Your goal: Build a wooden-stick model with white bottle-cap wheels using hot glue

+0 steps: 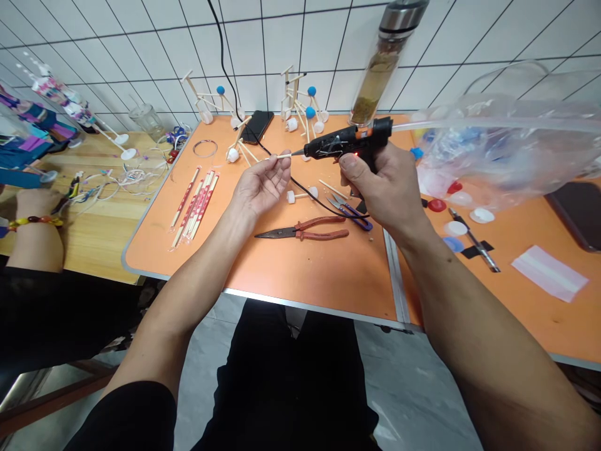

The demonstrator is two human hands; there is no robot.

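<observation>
My right hand (pixel 387 185) is wrapped round a black hot glue gun (pixel 340 141), and a small red light glows near my thumb. A clear glue stick (pixel 408 126) juts from the gun's back end. Between thumb and fingertips, my left hand (pixel 263 183) pinches a short wooden stick (pixel 283 156). The gun's nozzle points left and is at the stick's right end; whether they touch I cannot tell. Below the hands lie long-nose pliers (pixel 300 233) with red-brown handles and blue-handled scissors (pixel 350 212). A stick with white caps (pixel 303 195) rests beside them.
Wrapped chopsticks (pixel 200 207) lie at left. Stick figures with blue balls (pixel 310 113) stand along the wall by a black phone (pixel 256 126) and a tall bottle (pixel 382 69). A plastic bag (pixel 516 150), bottle caps and a pen (pixel 476 241) are right. A co-worker's hand (pixel 40 202) is far left.
</observation>
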